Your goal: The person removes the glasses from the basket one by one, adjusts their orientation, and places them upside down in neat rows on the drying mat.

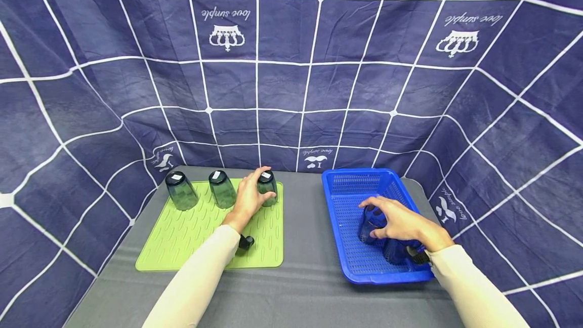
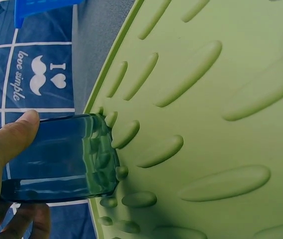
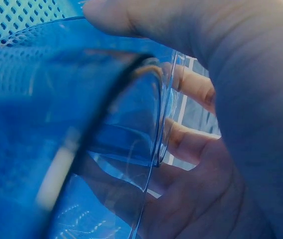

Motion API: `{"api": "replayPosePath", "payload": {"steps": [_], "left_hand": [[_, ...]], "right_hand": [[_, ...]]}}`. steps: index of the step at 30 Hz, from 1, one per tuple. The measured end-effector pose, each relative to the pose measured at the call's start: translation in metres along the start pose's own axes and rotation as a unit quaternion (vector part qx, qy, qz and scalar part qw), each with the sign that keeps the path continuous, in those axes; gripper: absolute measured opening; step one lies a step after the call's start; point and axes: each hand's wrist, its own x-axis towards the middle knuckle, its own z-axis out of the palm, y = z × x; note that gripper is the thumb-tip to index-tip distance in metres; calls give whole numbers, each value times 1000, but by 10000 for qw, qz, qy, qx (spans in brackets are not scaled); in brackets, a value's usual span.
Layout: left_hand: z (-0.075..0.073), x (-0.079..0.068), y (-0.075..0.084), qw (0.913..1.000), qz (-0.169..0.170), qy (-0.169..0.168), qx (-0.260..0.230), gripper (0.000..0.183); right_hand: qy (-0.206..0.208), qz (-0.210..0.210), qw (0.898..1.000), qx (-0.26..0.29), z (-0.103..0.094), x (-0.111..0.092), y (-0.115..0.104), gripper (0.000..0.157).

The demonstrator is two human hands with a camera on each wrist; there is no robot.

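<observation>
My left hand (image 1: pixel 249 197) grips a tinted drinking glass (image 1: pixel 267 189) that stands upside down at the far right of a green ridged mat (image 1: pixel 191 247). The left wrist view shows the thumb on one side of this glass (image 2: pixel 56 154), fingers on the other, and the rim touching the mat. Inside a blue plastic basket (image 1: pixel 339 237), my right hand (image 1: pixel 397 220) holds another glass (image 1: pixel 367 228) between thumb and fingers. Another glass (image 1: pixel 393 253) lies close under that hand, partly hidden. Clear glass walls overlap in the right wrist view, with fingers (image 3: pixel 193 89) seen behind them.
Two more upturned glasses, a left one (image 1: pixel 182 191) and a middle one (image 1: pixel 222 190), stand along the mat's far edge. Grey cloth (image 1: pixel 302 247) covers the table between mat and basket. A dark blue patterned curtain (image 1: pixel 282 85) hangs behind and at both sides.
</observation>
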Motion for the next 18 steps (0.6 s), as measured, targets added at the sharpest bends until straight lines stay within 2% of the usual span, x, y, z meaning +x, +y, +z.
{"api": "replayPosePath", "payload": {"steps": [6, 14, 18], "left_hand": [[6, 1, -11, 10000, 2, -63, 18, 102], [4, 0, -6, 9999, 9, -28, 105, 103], [6, 0, -10, 9999, 30, -18, 118, 104]], "right_hand": [[-35, 53, 10000, -1, -1, -1, -1, 72], [-61, 99, 9999, -18, -1, 1, -2, 71], [0, 7, 10000, -36, -1, 1, -2, 72]]}}
